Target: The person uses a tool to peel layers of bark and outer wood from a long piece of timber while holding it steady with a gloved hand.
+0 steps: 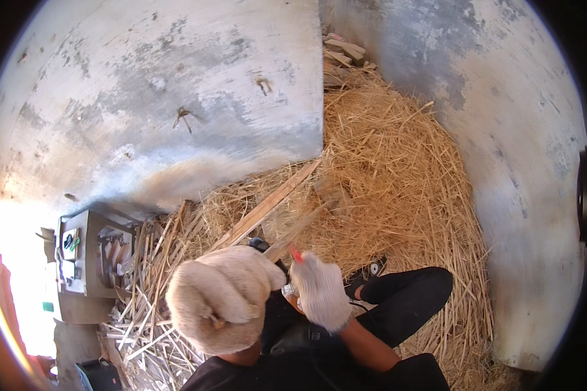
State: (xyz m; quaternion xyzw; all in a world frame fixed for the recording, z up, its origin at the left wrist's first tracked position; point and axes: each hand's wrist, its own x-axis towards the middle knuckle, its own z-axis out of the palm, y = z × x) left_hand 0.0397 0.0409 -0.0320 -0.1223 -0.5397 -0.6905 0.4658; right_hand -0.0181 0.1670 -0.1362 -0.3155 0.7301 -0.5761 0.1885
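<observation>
My left hand wears a thick beige fabric glove, its fingers curled over. From the far side of this glove a slightly blurred split wooden strip slants up and to the right; the hand is closed around its near end. A longer, paler strip runs behind the same glove toward the wall corner, and I cannot tell whether it is held. Just right of the left glove, my right hand in a white knit glove is closed. A small red piece shows at its fingertips; the rest of that object is hidden.
Loose straw-like shavings are heaped ahead and right, against a worn wall. Split strips litter the left side. A grey stand and a black container are far left. My bent leg lies at the right.
</observation>
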